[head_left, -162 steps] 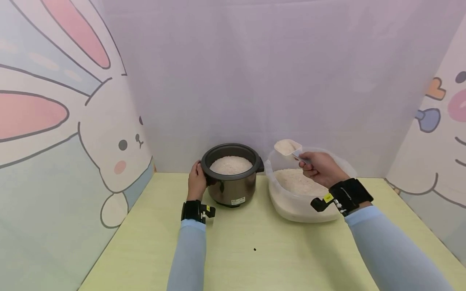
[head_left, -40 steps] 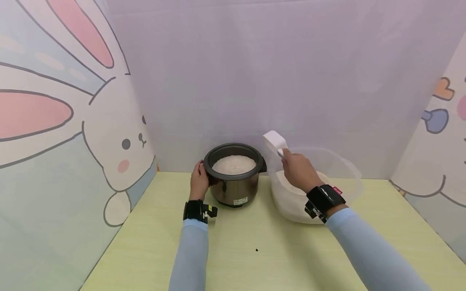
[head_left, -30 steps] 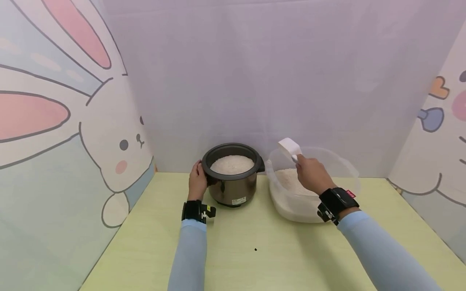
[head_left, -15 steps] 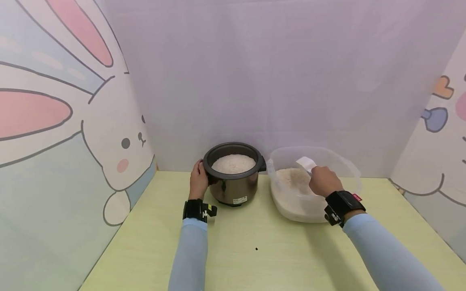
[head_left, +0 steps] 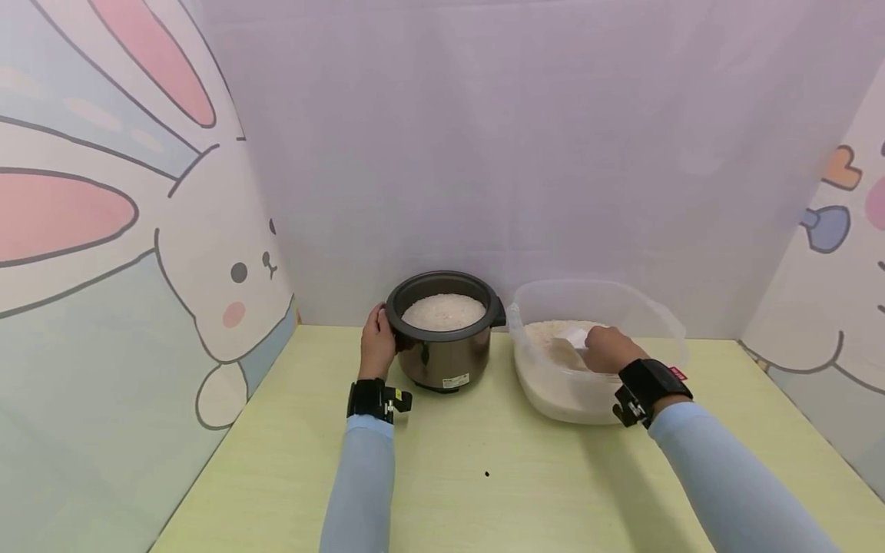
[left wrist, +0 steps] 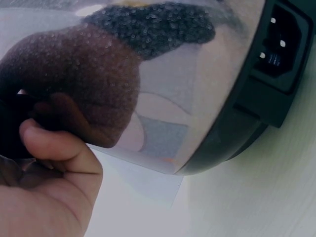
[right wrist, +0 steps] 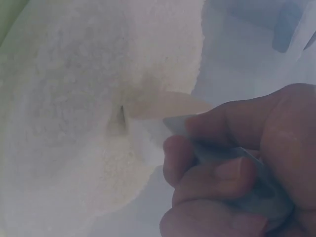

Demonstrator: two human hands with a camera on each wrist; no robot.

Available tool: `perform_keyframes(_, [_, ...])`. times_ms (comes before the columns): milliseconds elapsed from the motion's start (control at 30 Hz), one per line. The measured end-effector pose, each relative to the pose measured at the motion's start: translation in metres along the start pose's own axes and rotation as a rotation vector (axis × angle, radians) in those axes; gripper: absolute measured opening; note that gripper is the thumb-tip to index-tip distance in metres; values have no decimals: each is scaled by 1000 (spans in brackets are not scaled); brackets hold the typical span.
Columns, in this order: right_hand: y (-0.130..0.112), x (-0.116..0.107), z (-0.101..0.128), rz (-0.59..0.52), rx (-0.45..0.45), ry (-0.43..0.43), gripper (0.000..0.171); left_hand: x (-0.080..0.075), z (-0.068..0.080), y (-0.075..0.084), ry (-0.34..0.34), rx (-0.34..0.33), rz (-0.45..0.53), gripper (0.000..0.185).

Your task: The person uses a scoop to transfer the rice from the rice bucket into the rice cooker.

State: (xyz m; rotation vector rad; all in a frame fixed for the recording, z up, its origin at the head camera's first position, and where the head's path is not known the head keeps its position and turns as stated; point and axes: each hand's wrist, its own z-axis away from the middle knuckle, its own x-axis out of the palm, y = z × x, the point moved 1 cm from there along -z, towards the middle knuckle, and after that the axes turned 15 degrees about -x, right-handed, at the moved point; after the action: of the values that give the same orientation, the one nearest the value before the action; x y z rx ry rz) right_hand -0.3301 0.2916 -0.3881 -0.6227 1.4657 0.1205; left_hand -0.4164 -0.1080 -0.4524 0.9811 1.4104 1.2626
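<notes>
A dark rice cooker (head_left: 442, 365) without a lid stands at the back of the table, with white rice (head_left: 442, 311) inside it. My left hand (head_left: 377, 347) grips the black side handle (left wrist: 14, 123), its thumb hooked over it in the left wrist view. To the right, a clear plastic tub (head_left: 553, 395) holds more rice (head_left: 542, 332). Inside that tub my right hand (head_left: 611, 351) holds a white scoop (head_left: 571, 338) by its grey handle (right wrist: 217, 153), fingers curled around it. The scoop's front is sunk in the rice, hiding its edge.
Behind the cooker and tub hangs a pale purple cloth (head_left: 449, 153). Printed side walls stand at left (head_left: 228, 338) and right. A tiny dark speck (head_left: 487, 474) lies on the green tabletop (head_left: 449, 507).
The scoop was level and full of rice above the tub 5.4 s ago, then tilted near its left rim. Now my right hand has lowered it into the tub's rice. My left hand has stayed put.
</notes>
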Motion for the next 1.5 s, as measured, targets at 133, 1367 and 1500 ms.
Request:
perform_keyframes(133, [-1, -1, 0, -43, -28, 0, 50, 0, 0, 0, -6, -6, 6, 48])
perform_keyframes(1367, [10, -7, -3, -557, -54, -72, 26, -1, -1, 1, -28, -58, 21, 51])
perform_keyframes(1500, [13, -9, 2, -715, -11, -47, 33, 0, -1, 1, -23, -57, 18, 51])
